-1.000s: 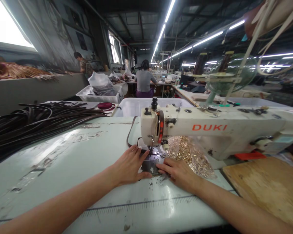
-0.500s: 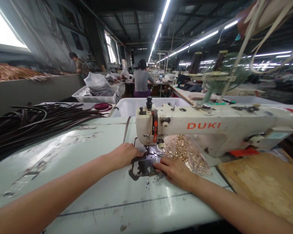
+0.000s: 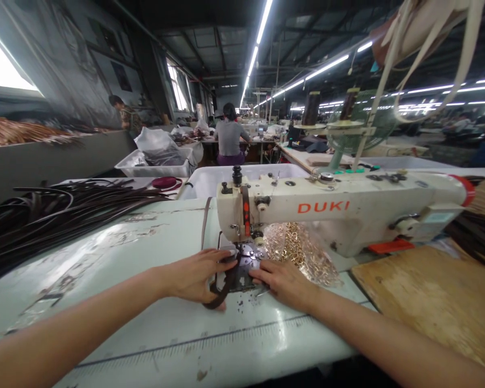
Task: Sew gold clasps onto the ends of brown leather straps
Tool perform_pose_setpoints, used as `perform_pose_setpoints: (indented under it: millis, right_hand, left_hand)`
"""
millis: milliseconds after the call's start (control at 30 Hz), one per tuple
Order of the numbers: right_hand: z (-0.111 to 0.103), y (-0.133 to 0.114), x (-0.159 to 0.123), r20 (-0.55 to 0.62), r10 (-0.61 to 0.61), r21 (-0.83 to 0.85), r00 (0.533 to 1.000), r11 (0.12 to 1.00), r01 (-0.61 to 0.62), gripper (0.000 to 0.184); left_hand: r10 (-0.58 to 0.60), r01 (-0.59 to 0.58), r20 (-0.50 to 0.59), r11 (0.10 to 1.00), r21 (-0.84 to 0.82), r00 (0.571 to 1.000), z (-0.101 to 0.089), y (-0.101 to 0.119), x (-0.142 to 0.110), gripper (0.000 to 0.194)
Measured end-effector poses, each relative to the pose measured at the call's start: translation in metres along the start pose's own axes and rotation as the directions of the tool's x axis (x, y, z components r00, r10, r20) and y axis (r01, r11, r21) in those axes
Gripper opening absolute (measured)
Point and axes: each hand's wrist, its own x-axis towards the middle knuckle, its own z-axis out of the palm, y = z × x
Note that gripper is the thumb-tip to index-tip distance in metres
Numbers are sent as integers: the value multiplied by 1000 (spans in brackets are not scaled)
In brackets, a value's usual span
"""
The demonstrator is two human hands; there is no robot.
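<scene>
My left hand (image 3: 196, 276) pinches a dark leather strap (image 3: 223, 288) that loops over the table just left of the needle. The strap runs under the presser foot (image 3: 242, 249) of a cream sewing machine (image 3: 347, 210) marked DUKI, and its far end goes up behind the machine head. My right hand (image 3: 285, 280) lies flat on the needle plate, fingertips pressing by the strap's right side. A clear bag of gold metal rings (image 3: 301, 252) sits right behind my right hand.
A heap of dark straps (image 3: 56, 210) covers the table's left. A wooden board (image 3: 428, 296) lies at the right. White bins (image 3: 210, 180) stand behind the machine, a green fan (image 3: 347, 134) beyond. Other people work at tables far back.
My left hand lifted off the flat strap, then closed on it and drew a loop toward me. My right hand stayed by the needle. The view drifted right.
</scene>
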Motion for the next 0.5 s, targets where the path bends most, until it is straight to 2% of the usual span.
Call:
perform_pose_setpoints:
  millis: [100, 167, 267, 333, 433, 500]
  right_hand:
    - [2, 1, -1, -19, 1, 9, 1000, 1000, -1, 26]
    - [3, 1, -2, -32, 3, 17, 999, 1000, -2, 25]
    - [2, 1, -3, -40, 4, 31, 999, 1000, -3, 24]
    - [1, 1, -3, -42, 2, 40, 999, 999, -1, 24]
    - [-1, 1, -3, -53, 0, 48, 999, 999, 3, 25]
    - [3, 2, -3, -70, 3, 49, 998, 999, 0, 24]
  left_hand:
    - [-124, 124, -23, 992, -20, 992, 17, 37, -6, 106]
    - [-205, 205, -73, 979, -13, 976, 29, 61, -10, 108]
    - [-195, 207, -159, 976, 61, 968, 46, 84, -16, 106]
    - [-126, 164, -225, 973, 161, 966, 57, 91, -18, 95]
    - [-22, 129, -322, 940, 317, 947, 75, 96, -21, 56]
    - [-71, 164, -330, 951, 263, 941, 84, 106, -26, 47]
